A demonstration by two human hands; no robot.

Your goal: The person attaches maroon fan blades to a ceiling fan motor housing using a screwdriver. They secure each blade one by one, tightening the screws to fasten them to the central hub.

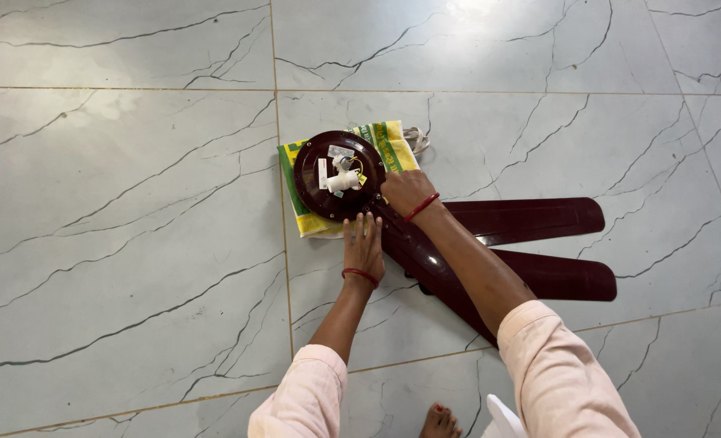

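Maroon ceiling fan motor (338, 175) lies on a folded yellow-and-green woven bag (389, 144) on the grey marble floor (117, 243), with white stickers and a white wire connector on its face. Right hand (406, 191) grips the motor's rim; left hand (363, 246) rests flat, fingers spread, beside a maroon fan blade (530, 217).

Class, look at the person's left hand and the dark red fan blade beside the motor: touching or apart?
Touching. The head view shows the left hand lying flat with its palm and fingers on the near end of the fan blade, no gap between them.
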